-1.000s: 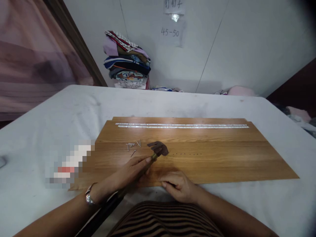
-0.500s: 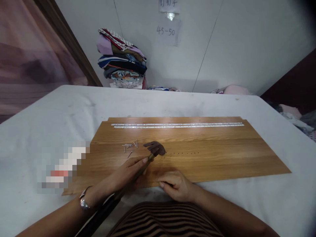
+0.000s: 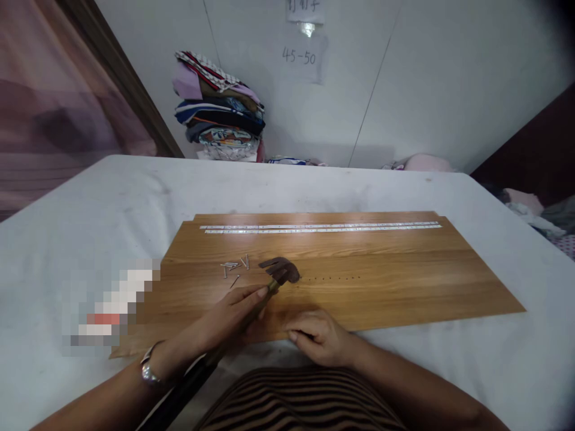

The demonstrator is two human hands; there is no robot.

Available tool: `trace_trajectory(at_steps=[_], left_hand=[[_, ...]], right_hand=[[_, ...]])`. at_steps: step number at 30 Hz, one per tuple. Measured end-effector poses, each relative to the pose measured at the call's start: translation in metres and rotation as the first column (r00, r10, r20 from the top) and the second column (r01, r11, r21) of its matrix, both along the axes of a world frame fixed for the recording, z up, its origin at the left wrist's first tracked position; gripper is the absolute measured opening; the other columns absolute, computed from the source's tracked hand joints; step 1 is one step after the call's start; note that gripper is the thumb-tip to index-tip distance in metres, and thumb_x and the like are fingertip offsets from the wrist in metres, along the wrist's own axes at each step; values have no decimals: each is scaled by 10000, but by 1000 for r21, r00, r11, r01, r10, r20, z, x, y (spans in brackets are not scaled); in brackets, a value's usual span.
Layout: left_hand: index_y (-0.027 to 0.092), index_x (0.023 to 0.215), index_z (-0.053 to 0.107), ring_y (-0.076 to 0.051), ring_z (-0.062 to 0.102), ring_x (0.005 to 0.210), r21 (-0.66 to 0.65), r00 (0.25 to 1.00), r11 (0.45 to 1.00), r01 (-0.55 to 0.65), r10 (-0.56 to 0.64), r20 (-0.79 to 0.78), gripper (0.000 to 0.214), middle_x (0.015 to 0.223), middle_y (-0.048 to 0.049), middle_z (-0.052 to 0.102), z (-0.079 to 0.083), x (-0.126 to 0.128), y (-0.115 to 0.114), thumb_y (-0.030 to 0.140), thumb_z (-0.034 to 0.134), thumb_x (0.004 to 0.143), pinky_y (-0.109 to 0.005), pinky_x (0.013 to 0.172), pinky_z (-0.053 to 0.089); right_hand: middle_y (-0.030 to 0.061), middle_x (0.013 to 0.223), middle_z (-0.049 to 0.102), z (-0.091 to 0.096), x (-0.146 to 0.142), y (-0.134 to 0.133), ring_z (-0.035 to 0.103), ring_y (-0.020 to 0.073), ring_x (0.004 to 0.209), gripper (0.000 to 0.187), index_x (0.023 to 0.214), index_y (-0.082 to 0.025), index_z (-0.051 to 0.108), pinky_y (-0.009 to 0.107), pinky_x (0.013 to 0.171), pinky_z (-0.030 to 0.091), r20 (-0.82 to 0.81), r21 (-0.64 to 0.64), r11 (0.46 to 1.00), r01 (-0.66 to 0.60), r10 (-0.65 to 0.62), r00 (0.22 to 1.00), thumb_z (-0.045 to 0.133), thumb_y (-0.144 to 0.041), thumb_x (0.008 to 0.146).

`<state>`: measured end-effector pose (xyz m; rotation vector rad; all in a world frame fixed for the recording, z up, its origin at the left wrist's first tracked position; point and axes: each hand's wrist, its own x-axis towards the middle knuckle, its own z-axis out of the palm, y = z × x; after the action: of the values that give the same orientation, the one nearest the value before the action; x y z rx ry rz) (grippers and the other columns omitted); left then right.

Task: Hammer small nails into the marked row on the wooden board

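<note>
My left hand [image 3: 238, 308] is closed around the upper handle of a claw hammer [image 3: 282, 270]. The hammer's dark head is over the wooden board [image 3: 404, 251], its claw pointing left, and the long handle runs back beneath my left forearm. On the board's near edge rests my right hand [image 3: 318, 336], curled into a loose fist; no object shows in it. Several loose nails [image 3: 231, 265] lie left of the hammer head. Right of the head, a row of small dark dots [image 3: 330, 278] runs along the board.
Two white measuring strips [image 3: 314, 227] lie along the board's far side. The board is on a white-covered table [image 3: 148, 185], with a blurred-out item [image 3: 112, 305] to its left. Behind stand folded clothes [image 3: 220, 114] and a wall with paper signs [image 3: 299, 57].
The whole view has shifted slightly left. Both hands and the hammer keep the same position on the board.
</note>
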<state>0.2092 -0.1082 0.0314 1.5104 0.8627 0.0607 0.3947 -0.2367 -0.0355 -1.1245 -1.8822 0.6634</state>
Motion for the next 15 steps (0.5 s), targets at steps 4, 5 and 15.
trace_trajectory(at_steps=[4,5,15], left_hand=[[175,719,538,-112,413,515,9,1000,1000,1,-1,7,454,609,11,457,-1,0,1,604,471,853,-220,446,314],[176,723,534,-113,419,515,11,1000,1000,7,-7,7,453,610,10,461,-2,0,1,604,468,855,-220,446,321],[172,720,521,-107,408,481,-42,1000,999,-17,16,-19,480,556,28,448,-4,-2,0,632,459,842,-219,443,330]], right_hand=[[42,738,675,1,0,0,600,123,648,215,975,-146,657,219,624,472,-17,0,1000,-2,2,1000,447,-160,930],[41,740,677,1,0,0,601,122,648,213,980,-146,658,220,624,473,-20,4,1000,0,0,1000,452,-157,926],[43,762,689,-2,0,1,614,121,670,207,989,-143,645,217,645,494,11,18,1000,-16,15,1000,450,-147,920]])
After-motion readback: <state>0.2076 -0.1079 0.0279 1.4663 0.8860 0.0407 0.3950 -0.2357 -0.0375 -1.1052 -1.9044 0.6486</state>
